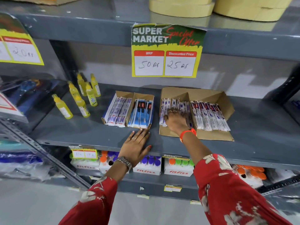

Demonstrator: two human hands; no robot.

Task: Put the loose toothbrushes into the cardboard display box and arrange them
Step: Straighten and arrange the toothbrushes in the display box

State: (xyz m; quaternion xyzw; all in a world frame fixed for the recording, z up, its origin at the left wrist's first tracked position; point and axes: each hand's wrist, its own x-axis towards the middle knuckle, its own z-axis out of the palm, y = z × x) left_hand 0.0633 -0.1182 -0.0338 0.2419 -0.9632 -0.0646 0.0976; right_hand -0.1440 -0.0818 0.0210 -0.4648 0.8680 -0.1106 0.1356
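Observation:
Two cardboard display boxes sit on the grey shelf. The right box has two compartments of packaged toothbrushes. My right hand rests palm down on the white-and-purple toothbrushes in its left compartment, fingers spread over them; whether it grips any is hidden. The right compartment holds a fanned row of toothbrushes. My left hand lies flat and open on the shelf, fingertips touching the front corner of the left box, which holds white packs and blue packs.
Several yellow bottles stand left of the boxes. A price sign hangs from the shelf above. Fitfizz boxes with coloured caps fill the shelf below. Pale yellow rolls sit on top. Bare grey shelf lies to the right.

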